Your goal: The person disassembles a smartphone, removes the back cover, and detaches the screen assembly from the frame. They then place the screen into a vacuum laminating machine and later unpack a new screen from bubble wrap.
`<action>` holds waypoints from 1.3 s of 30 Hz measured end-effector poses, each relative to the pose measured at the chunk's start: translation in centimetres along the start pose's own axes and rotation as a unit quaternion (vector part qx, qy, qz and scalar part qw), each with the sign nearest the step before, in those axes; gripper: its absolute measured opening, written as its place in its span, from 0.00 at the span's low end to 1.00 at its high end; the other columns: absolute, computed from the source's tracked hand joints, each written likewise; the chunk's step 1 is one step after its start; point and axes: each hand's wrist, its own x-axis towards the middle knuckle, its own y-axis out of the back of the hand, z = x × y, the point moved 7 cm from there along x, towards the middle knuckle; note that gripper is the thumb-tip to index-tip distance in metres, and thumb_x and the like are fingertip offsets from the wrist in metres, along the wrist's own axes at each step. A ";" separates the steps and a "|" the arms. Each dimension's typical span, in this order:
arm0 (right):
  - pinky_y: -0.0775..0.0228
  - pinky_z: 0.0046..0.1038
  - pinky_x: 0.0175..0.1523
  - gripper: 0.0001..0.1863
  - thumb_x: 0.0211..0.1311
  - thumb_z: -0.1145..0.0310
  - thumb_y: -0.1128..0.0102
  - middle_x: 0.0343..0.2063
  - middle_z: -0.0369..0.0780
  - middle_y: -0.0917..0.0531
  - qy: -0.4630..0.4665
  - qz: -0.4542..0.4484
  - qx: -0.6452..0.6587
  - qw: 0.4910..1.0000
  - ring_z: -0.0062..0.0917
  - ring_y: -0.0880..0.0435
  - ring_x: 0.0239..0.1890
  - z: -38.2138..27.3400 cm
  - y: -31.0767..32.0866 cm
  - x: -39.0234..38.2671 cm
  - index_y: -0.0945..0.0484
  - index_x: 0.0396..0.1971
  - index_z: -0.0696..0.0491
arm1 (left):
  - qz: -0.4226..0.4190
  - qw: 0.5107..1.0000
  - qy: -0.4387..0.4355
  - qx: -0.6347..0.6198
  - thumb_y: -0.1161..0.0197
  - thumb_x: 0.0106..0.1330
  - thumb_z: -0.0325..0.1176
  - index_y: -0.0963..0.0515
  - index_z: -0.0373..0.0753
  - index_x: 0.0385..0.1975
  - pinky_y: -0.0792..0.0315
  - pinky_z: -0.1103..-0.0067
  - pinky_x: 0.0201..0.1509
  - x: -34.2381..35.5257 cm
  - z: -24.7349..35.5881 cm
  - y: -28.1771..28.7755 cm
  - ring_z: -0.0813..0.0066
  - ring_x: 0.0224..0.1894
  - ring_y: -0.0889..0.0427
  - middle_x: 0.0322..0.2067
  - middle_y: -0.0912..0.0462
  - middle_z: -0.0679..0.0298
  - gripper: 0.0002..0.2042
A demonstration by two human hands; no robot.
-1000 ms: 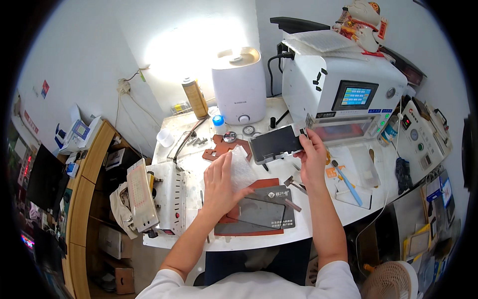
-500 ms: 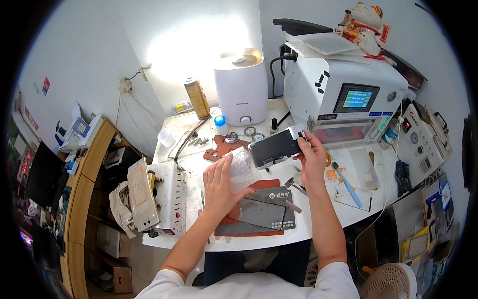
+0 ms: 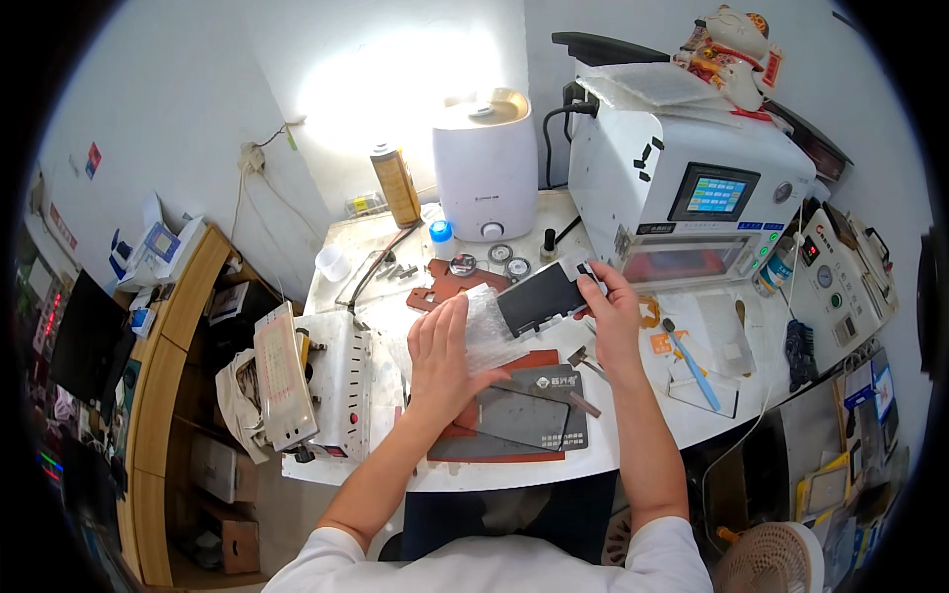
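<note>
My right hand (image 3: pixel 613 308) grips one end of a black phone screen (image 3: pixel 539 299) with a silver edge, thumb on top. The screen is held tilted above the worktable, and its other end meets a clear bubble-wrap bag (image 3: pixel 486 334). How much of it lies inside the bag, I cannot tell. My left hand (image 3: pixel 437 358) is closed on the bag, its thumb pointing right. Below both hands lie a dark grey mat (image 3: pixel 554 383) and a dark glass panel (image 3: pixel 521 420), over a reddish-brown sheet (image 3: pixel 537 359).
A white machine (image 3: pixel 682 148) with a lit display stands at the back right, beside a white humidifier (image 3: pixel 484 168). At left sits a white heating device (image 3: pixel 336 381). A blue-handled brush (image 3: pixel 697 371) lies to the right, and a brown spray can (image 3: pixel 395 186) stands behind.
The screen has moved slightly down and its free length outside the bag looks shorter. My right hand has come a little lower, while my left hand keeps hold of the bag.
</note>
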 end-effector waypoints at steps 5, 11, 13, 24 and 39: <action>0.25 0.19 0.30 0.18 0.65 0.70 0.38 0.39 0.36 0.16 0.006 -0.031 -0.040 0.999 0.13 0.19 0.34 0.3 -1.4 -0.7 0.23 0.53 0.61 | 0.006 1.000 -0.003 -0.001 0.20 0.34 0.51 0.46 0.30 0.69 0.48 0.58 0.70 0.0 0.3 -0.1 0.52 0.67 0.37 0.65 0.36 0.52 0.60; 0.23 0.19 0.32 0.19 0.65 0.71 0.38 0.42 0.38 0.15 -0.013 -0.088 -0.057 0.994 0.13 0.18 0.34 1.2 -3.1 -1.3 0.25 0.54 0.60 | 0.008 1.000 -0.001 -0.010 0.19 0.34 0.50 0.46 0.30 0.69 0.48 0.58 0.71 -0.1 0.3 -0.3 0.52 0.66 0.36 0.65 0.35 0.52 0.60; 0.23 0.19 0.32 0.19 0.65 0.70 0.38 0.41 0.38 0.15 -0.013 -0.101 -0.066 0.993 0.13 0.18 0.33 1.5 -3.5 -1.5 0.25 0.54 0.59 | 0.009 1.000 -0.002 -0.011 0.19 0.34 0.50 0.45 0.30 0.69 0.48 0.58 0.71 -0.1 0.4 -0.3 0.52 0.66 0.36 0.65 0.35 0.52 0.60; 0.29 0.19 0.35 0.17 0.63 0.70 0.38 0.34 0.37 0.14 -0.003 -0.115 -0.138 0.984 0.14 0.20 0.32 2.2 -3.9 -2.4 0.22 0.50 0.61 | 0.011 1.000 0.017 -0.013 0.18 0.35 0.48 0.45 0.31 0.69 0.47 0.57 0.70 0.0 0.1 -0.3 0.52 0.66 0.37 0.64 0.35 0.51 0.59; 0.26 0.19 0.34 0.11 0.62 0.74 0.37 0.33 0.36 0.15 -0.098 -0.218 -0.222 0.945 0.12 0.20 0.31 2.3 -5.3 -3.4 0.17 0.43 0.61 | 0.006 1.000 -0.009 0.000 0.21 0.38 0.48 0.41 0.33 0.67 0.47 0.57 0.72 -0.4 0.6 0.0 0.57 0.66 0.35 0.62 0.32 0.55 0.54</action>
